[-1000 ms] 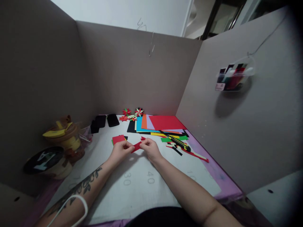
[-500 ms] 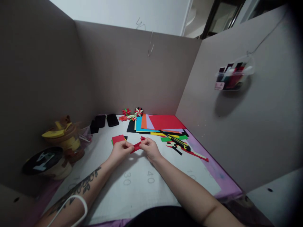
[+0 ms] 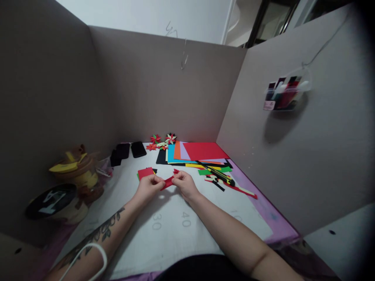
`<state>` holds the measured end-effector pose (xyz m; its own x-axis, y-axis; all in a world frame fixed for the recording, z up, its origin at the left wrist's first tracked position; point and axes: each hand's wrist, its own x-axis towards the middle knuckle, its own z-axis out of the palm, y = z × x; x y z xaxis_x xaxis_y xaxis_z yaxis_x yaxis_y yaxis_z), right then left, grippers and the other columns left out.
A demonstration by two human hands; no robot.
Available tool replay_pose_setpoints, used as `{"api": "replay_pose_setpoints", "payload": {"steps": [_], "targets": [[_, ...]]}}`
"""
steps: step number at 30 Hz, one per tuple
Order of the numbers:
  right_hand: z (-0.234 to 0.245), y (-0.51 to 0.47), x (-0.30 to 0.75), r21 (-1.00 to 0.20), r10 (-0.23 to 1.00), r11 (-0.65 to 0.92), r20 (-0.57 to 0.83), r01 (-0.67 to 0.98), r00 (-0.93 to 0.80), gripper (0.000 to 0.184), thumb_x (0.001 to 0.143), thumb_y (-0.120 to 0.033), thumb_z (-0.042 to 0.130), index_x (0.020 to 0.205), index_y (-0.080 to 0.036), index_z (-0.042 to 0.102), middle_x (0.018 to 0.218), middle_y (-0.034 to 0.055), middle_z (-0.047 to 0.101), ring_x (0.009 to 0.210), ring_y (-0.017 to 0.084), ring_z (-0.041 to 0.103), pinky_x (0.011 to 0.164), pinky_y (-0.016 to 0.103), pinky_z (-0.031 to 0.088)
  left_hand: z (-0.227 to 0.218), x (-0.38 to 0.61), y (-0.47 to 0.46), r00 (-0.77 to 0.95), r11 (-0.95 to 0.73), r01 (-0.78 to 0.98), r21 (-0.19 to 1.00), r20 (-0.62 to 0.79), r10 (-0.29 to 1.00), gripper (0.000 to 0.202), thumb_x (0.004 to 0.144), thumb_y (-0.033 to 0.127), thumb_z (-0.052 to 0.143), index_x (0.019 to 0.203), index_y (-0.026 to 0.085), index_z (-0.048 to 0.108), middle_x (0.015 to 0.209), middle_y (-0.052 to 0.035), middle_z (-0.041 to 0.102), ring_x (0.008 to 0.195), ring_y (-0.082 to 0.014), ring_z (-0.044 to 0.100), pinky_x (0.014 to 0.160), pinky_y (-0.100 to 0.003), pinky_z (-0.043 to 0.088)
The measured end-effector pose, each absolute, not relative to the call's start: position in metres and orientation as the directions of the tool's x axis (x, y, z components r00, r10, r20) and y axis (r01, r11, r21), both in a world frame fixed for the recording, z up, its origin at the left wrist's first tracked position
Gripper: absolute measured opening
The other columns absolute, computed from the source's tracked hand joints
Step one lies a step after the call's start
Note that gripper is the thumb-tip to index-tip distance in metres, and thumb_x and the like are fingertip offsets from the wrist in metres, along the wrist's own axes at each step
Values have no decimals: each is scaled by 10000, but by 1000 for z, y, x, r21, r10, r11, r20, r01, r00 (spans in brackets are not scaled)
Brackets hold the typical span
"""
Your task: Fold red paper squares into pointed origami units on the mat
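My left hand [image 3: 149, 186] and my right hand [image 3: 184, 184] pinch the two ends of a small folded red paper piece [image 3: 168, 182] just above the white cutting mat [image 3: 164, 230]. Both hands have their fingers closed on it. A red paper square [image 3: 145, 173] lies flat on the mat just beyond my left hand. A small red scrap [image 3: 175, 171] lies beyond my right hand.
A fanned stack of coloured sheets [image 3: 199, 153] lies at the back, with a yellow-black utility knife [image 3: 218, 175] and paper offcuts [image 3: 234, 189] to the right. Folded paper stars [image 3: 161, 141] and black phones [image 3: 131, 149] sit at the back. Jars and a lid [image 3: 63, 187] stand left. Cardboard walls enclose the desk.
The hands and the red piece stay nearly in place; only the view has shifted slightly.
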<state>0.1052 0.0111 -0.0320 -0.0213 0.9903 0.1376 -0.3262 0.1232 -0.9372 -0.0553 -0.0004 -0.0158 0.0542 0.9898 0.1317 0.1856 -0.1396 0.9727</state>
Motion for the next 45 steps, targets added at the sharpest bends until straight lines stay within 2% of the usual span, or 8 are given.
{"api": "replay_pose_setpoints", "payload": {"steps": [6,11,15,22,26,34,45], "targets": [[-32,11,105,-932,989,126,143,-340,-25,167,551,-155,632,567,-179,468,550,-55,533,524,93,451,558,228,343,-14,-54,-2,62,-160,192,968,151,987,147,624,241,643,553,152,550,656,-22,644,605,-127,570,558,-219,429],[-32,11,104,-928,988,128,150,-350,-35,218,553,-150,612,715,-198,473,602,-70,524,540,91,467,545,210,353,-11,-53,-4,43,-158,208,965,152,987,170,612,261,650,541,154,539,669,-26,651,602,-133,576,554,-224,432],[-32,11,105,-949,985,142,162,-282,-50,259,577,-150,590,810,-205,491,633,-67,516,552,90,473,550,209,360,-15,-54,-2,55,-189,236,953,181,982,154,620,254,641,547,153,551,654,-22,646,598,-130,574,553,-222,424],[-31,11,109,-956,960,256,269,-141,-79,196,626,-140,573,809,-191,527,630,-57,511,571,100,482,565,221,359,-17,-56,0,81,-232,289,929,218,973,138,663,270,629,610,145,602,670,-34,657,611,-137,579,558,-222,423],[-29,13,111,-946,965,256,263,-197,-11,205,630,-165,596,814,-196,513,639,-47,527,579,109,497,570,229,377,-14,-57,0,43,-198,276,940,194,980,179,657,319,659,689,143,644,630,-15,645,574,-127,564,541,-215,409],[-25,11,111,-926,969,248,236,-285,76,227,614,-205,638,806,-203,516,679,-31,550,609,116,515,586,237,401,-14,-57,0,-6,-128,191,973,132,991,262,625,394,694,648,142,628,592,-3,617,551,-120,535,537,-217,392],[-22,6,109,-926,960,277,254,-257,120,228,603,-200,640,800,-200,525,682,-33,515,607,111,486,569,228,383,-15,-56,-1,-35,-116,92,989,120,992,272,615,371,707,590,155,543,547,16,595,512,-101,519,510,-205,375]]}}
